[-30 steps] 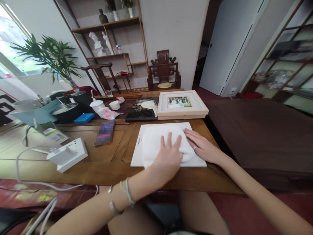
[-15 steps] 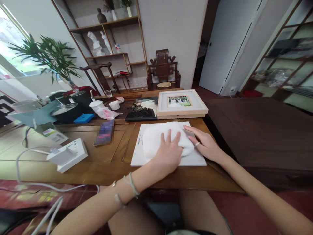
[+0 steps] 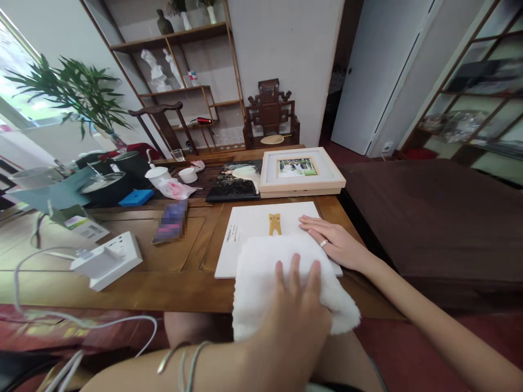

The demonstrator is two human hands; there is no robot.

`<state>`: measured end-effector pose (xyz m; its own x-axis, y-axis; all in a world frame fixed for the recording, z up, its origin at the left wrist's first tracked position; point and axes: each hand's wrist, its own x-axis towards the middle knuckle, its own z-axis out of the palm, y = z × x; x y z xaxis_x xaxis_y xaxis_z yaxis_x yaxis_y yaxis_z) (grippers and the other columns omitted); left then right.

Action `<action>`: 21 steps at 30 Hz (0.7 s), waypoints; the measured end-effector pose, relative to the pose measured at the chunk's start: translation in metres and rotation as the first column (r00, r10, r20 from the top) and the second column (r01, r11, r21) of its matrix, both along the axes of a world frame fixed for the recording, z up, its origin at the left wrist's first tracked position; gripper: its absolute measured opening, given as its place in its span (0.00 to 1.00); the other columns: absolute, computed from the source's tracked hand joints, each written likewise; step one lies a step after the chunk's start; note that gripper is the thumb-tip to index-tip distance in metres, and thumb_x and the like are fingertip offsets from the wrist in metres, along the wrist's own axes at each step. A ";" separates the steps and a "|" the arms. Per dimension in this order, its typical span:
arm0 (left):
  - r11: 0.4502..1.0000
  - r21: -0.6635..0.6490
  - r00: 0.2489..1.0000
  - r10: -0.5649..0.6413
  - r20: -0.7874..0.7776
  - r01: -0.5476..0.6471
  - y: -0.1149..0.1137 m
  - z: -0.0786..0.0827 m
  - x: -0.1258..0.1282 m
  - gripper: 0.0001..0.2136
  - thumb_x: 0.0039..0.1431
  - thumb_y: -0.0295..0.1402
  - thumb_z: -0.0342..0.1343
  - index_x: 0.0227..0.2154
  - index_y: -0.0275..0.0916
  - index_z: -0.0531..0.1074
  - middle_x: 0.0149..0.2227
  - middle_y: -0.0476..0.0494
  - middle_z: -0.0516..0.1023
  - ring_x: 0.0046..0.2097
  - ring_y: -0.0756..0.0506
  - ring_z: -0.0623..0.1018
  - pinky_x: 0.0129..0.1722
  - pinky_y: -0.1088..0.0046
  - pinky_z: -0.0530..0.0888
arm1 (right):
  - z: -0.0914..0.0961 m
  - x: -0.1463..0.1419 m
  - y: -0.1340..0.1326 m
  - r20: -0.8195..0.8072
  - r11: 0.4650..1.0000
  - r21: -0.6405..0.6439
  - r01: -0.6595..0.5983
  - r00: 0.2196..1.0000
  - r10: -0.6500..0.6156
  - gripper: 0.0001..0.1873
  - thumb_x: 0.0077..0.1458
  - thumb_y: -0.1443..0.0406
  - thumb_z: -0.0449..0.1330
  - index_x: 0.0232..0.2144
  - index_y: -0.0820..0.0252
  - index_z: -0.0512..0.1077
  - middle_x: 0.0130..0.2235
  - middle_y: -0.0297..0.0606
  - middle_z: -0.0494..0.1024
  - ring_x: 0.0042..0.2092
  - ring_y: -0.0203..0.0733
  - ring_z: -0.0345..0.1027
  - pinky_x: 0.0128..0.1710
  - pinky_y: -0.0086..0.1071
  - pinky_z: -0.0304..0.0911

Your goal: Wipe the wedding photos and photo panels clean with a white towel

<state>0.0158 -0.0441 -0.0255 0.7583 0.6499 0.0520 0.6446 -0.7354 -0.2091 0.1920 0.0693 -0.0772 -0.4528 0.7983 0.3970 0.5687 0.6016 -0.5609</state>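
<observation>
White panel point(image 3: 249, 220), one, rectangular: lay flat on the wooden table point(image 3: 192, 291) in front of the person, small dark print along its left side. Gold-coloured fitting point(image 3: 274, 222), one: sat on the panel's upper middle, its lower end meeting the cloth's edge. White cloth point(image 3: 255, 272), one, fluffy: covered the lower part of the panel and hung past the table's near edge.

Left hand point(image 3: 294, 316): spread over the cloth, fingers parted and pressed on it; bracelets point(image 3: 192, 367) on the forearm. Right hand point(image 3: 339, 243): laid flat, fingers close together, on the panel's right side, just beside the cloth; a ring point(image 3: 324, 243) on one finger.

Beyond the panel: pale wooden frame point(image 3: 333, 177) with a small photograph point(image 3: 297, 167); dark picture point(image 3: 233, 188) just beside it, to the left.

Left part of the table: patterned rectangular item point(image 3: 170, 220), pixelated, perhaps a phone; white power strip point(image 3: 116, 264); blue box point(image 3: 136, 197); white cup point(image 3: 188, 175).

Background: carved wooden chair point(image 3: 269, 109); leafy plant point(image 3: 77, 90); shelving unit point(image 3: 175, 39) bearing white figurines point(image 3: 154, 69).
</observation>
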 end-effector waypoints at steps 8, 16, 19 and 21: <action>0.980 -0.161 0.993 0.118 -0.022 -0.120 0.110 0.017 -0.016 0.15 0.61 0.29 0.49 0.49 0.33 0.69 0.61 0.35 0.61 0.62 0.33 0.59 0.56 0.55 0.63 | 0.001 -0.002 0.001 0.029 0.995 0.066 -0.070 0.997 0.068 0.21 0.58 0.68 0.50 0.53 0.53 0.68 0.56 0.39 0.70 0.58 0.49 0.62 0.56 0.47 0.60; 0.991 -0.136 0.994 -0.004 0.108 0.018 0.158 0.016 0.020 0.18 0.67 0.38 0.39 0.43 0.34 0.71 0.45 0.39 0.76 0.48 0.42 0.74 0.47 0.68 0.69 | 0.004 0.000 -0.001 0.065 0.998 0.044 -0.036 0.997 0.033 0.19 0.58 0.68 0.50 0.51 0.56 0.69 0.50 0.43 0.75 0.52 0.49 0.68 0.52 0.46 0.64; 0.990 -0.139 0.997 0.024 0.073 -0.014 0.157 0.019 0.016 0.15 0.66 0.35 0.42 0.42 0.33 0.72 0.43 0.38 0.76 0.45 0.43 0.76 0.45 0.69 0.69 | 0.004 -0.001 -0.002 0.066 0.998 0.046 -0.052 0.997 0.049 0.20 0.58 0.68 0.50 0.52 0.55 0.68 0.52 0.42 0.74 0.54 0.48 0.66 0.53 0.47 0.62; 0.989 -0.134 0.997 0.064 0.036 -0.058 0.156 0.021 0.005 0.14 0.65 0.32 0.43 0.41 0.32 0.72 0.43 0.36 0.76 0.45 0.42 0.76 0.45 0.68 0.70 | 0.002 -0.001 -0.002 0.058 0.997 0.053 -0.049 0.997 0.046 0.20 0.59 0.68 0.49 0.52 0.54 0.68 0.54 0.41 0.72 0.57 0.48 0.63 0.56 0.48 0.59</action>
<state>0.0206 0.1119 -0.0041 0.7159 0.6981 -0.0079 0.6951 -0.7138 -0.0853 0.1914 0.0677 -0.0756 -0.5130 0.7533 0.4117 0.5683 0.6574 -0.4948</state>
